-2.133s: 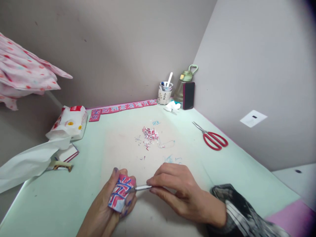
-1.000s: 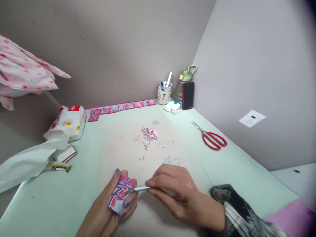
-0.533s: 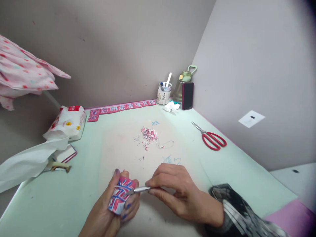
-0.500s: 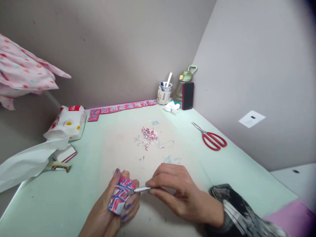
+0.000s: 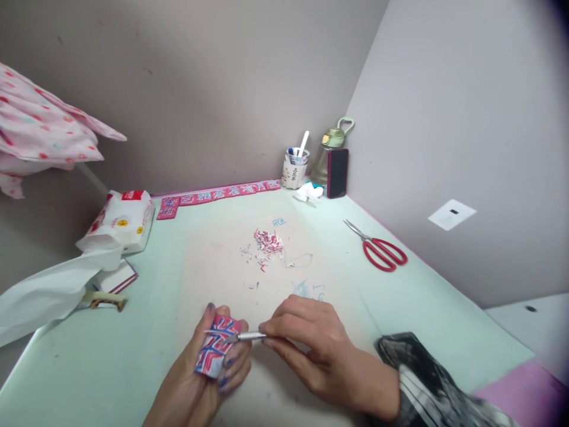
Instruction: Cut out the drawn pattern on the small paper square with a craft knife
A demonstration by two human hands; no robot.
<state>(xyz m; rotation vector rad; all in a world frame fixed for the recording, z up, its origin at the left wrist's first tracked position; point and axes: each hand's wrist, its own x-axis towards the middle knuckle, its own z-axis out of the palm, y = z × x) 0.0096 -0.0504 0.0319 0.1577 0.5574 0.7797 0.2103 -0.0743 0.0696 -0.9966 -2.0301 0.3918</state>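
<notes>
My left hand [image 5: 233, 367] is closed around a small flat carving block [image 5: 212, 356], its face tilted up and coloured pink, blue and white with a cut character. Between the thumb and fingers of my right hand [image 5: 311, 350] is a slim silver carving knife [image 5: 251, 335]. Its blade tip lies over the block's face; I cannot tell how deep it touches. Beyond both hands, a heap of red and white shavings [image 5: 268, 242] rests on the beige work mat [image 5: 204, 267].
Red-handled scissors [image 5: 377, 249] lie at the right. Along the back edge runs a row of carved pink pieces [image 5: 217, 194]. A pen cup [image 5: 294, 169], green-lidded bottle [image 5: 333, 139] and phone [image 5: 338, 173] stand in the corner. Tissue pack [image 5: 122, 222] sits at left.
The knife's blade has shifted slightly up over the block and the handle lies more level. Both hands keep their holds; the block is tilted a little differently.
</notes>
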